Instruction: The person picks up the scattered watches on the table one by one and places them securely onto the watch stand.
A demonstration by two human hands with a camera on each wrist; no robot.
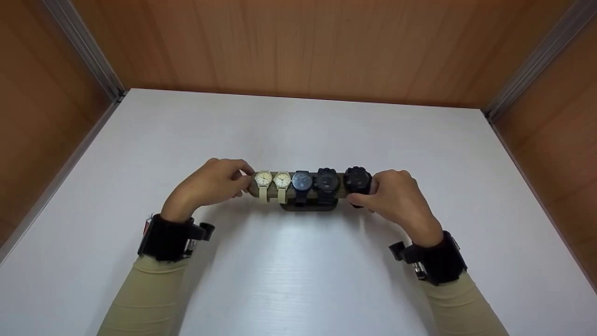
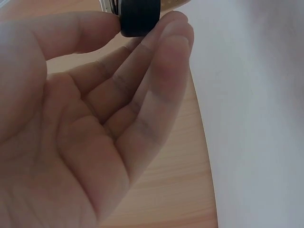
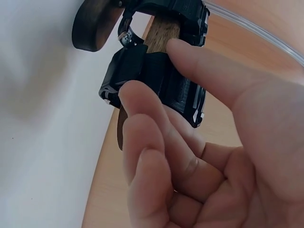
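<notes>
Centrally, just below the middle of the head frame, a wooden watch stand sits on the white table, its horizontal bar carrying five watches side by side: two cream-dialled watches toward the left and three dark ones to their right. The left hand closes on the bar's left end; its wrist view shows thumb and fingertips curled in to pinch a round dark end cap, probably to steady the bar against any pull from the other side. The right hand works at the opposite end, on the black watch nearest it. In the right wrist view the thumb lies over the top of its chunky black strap and the forefinger presses from beneath — a narrow pinch around the band where it wraps the bar. The stand's dark rounded foot shows in the upper left of that view, resting on the table. Both forearms wear beige sleeves and black wrist mounts — the hands come in from either side, so the stand is braced between them.
</notes>
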